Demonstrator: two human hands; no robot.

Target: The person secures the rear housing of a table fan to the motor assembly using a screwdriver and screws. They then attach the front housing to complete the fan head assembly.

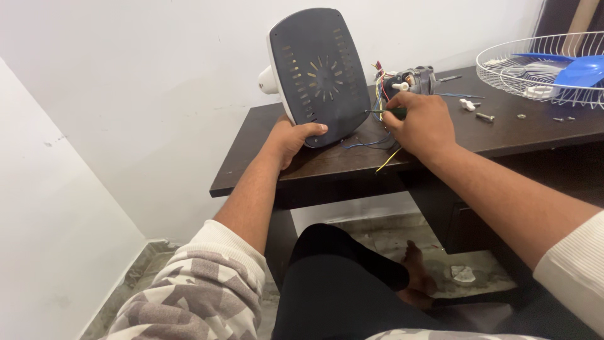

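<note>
While the person sits at the dark wooden desk [264, 135], the left hand [296, 140] props a fan's dark grey back cover [321, 72] on its lower edge near the desk's front, fingers curled under the bottom rim and thumb lying along it. The cover stands nearly upright, its slotted face turned toward the person, with a white knob [267, 80] poking out behind its left side. The right hand [420, 123] is closed around a thin screwdriver [375, 111], pinched near the fingertips, its tip meeting the cover's right edge. Just behind that hand sits the bare fan motor [415, 77], and a bundle of coloured wires [379, 80] runs from it down toward the cover, with blue and yellow strands [384, 151] trailing over the desk front.

To my eye the work at that edge goes best if the left hand keeps the cover from rocking, since it balances on a narrow rim and any sideways push from the tool could tip it. The driver should sit square rather than at a slant, and the loose wires want keeping out from under the tip. Small screws [484, 116] and a white plastic piece [467, 104] lie scattered farther right, near the white wire fan guard [503, 79] holding the blue blade [582, 69]; an elbow sweeping that way could scatter them.
</note>
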